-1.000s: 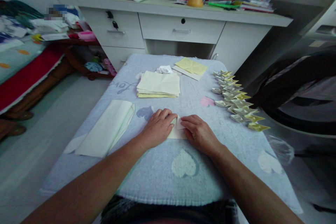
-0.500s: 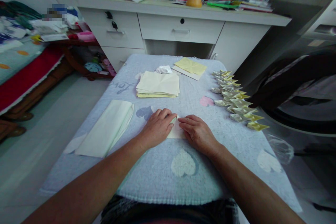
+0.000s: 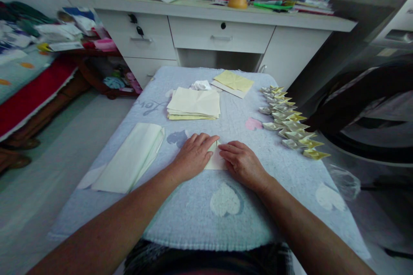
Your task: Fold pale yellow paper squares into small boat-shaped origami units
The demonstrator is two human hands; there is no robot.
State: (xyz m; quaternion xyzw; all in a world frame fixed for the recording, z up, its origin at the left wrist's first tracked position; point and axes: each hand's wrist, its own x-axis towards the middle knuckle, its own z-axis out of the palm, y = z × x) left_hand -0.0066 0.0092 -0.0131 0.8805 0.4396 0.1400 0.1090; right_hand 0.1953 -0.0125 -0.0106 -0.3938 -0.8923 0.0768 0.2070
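A small pale-cream sheet of paper [image 3: 215,162] lies flat on the cloth between my hands, with a folded corner at its top. My left hand [image 3: 194,154] rests on its left side, thumb and forefinger closed at the fold. From the right, my right hand [image 3: 243,161] presses its closed fingers on the paper's other edge. Both hands hide much of the sheet, so its full shape cannot be seen. Beyond my hands is a stack of cream paper sheets [image 3: 193,102]. Several folded paper boats [image 3: 292,129] stand in rows to the right.
A larger folded paper [image 3: 130,157] lies at left on the blue patterned cloth [image 3: 187,219]. Yellow and white paper pieces [image 3: 234,80] and a crumpled white tissue [image 3: 200,85] lie at the back. Behind stands a white cluttered desk [image 3: 222,21]; a washing machine [image 3: 371,124] is at right.
My left fingertips have shifted slightly up and right along the paper's fold. My right hand and the paper are almost where they were.
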